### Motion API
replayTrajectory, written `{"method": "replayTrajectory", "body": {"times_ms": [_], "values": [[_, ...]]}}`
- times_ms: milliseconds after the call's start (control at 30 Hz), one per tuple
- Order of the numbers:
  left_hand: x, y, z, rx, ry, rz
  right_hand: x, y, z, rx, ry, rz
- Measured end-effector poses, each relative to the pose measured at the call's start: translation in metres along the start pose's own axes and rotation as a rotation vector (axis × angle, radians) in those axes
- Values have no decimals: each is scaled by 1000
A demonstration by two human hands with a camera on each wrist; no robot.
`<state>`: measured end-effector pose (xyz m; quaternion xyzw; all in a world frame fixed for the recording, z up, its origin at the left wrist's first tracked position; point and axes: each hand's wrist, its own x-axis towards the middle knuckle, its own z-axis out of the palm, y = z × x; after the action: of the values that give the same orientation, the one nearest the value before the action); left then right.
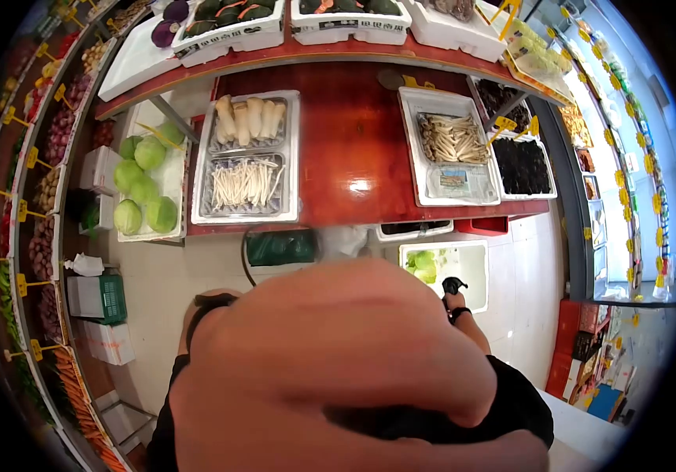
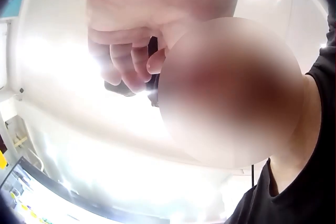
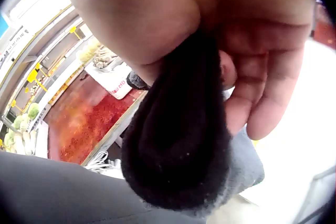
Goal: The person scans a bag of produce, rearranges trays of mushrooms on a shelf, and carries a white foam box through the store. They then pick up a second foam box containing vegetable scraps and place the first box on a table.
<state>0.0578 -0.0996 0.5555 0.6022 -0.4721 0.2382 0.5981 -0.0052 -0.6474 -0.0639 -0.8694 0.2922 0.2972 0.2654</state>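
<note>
My left hand (image 1: 338, 338) is raised right in front of the head camera, large and blurred, covering the lower middle of that view. In the left wrist view its fingers curl over a small black object (image 2: 121, 88), with the thumb tip beside them; most of this object is hidden. Low at the right of my body, my right hand (image 1: 456, 301) grips a bunched black and grey cloth (image 3: 178, 129). The cloth hangs in a thick fold below the thumb and curled fingers, and its full shape is hidden by the hand.
Ahead stands a red table (image 1: 346, 149) with a white foam tray of pale mushrooms (image 1: 247, 122) on the left and another mushroom tray (image 1: 452, 140) on the right. Green cabbages (image 1: 143, 189) lie at left. A white bin (image 1: 475, 271) sits on the floor; produce shelves (image 1: 39, 228) line the side.
</note>
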Motion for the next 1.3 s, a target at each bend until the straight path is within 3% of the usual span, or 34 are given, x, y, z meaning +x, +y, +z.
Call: {"method": "replayTrajectory", "body": {"times_ms": [100,133,200,233,267,300,333,400,433,467,567,733,833,933,1000,1067,1233,1300], "values": [[5,-3,-2,23,-20,-19,-22,-17,-5,110,114,-33],[6,-10,-2,34,-26,-57,16,4,16,13,282,-210],[-7,-33,-1,70,-42,-253,-4,-36,-6,27,358,-372],[-20,-51,3,84,-40,-388,-23,-63,-12,-11,496,-338],[-36,-70,11,-2,49,-586,-14,-68,-19,-66,445,-428],[-53,-89,21,-90,137,-792,-33,-107,-41,118,300,-341],[-70,-108,29,15,137,-842,-55,-144,-61,293,203,-396],[-96,-139,44,228,136,-929,-92,-214,-95,437,272,-658],[-101,-147,53,284,92,-914,-81,-226,-102,458,216,-704],[-105,-156,62,340,51,-899,-114,-264,-126,644,54,-703],[-120,-200,92,-66,186,-1046,-149,-323,-162,1201,-460,-653],[-104,-258,121,-720,227,-1193,-188,-390,-209,1240,-752,-618],[-84,-279,137,-840,368,-1189,-177,-407,-218,1166,-758,-612],[-69,-306,144,-888,612,-1169,-161,-411,-230,1176,-826,-696],[-59,-320,146,-947,745,-1160,-137,-402,-224,1128,-738,-831],[-49,-330,147,-1016,815,-1171,-130,-393,-231,1247,-976,-679],[-43,-350,163,-1124,680,-1202,-107,-391,-242,1401,-848,-730],[-47,-359,169,-1105,673,-1205,-107,-397,-251,1362,-857,-896]]}}
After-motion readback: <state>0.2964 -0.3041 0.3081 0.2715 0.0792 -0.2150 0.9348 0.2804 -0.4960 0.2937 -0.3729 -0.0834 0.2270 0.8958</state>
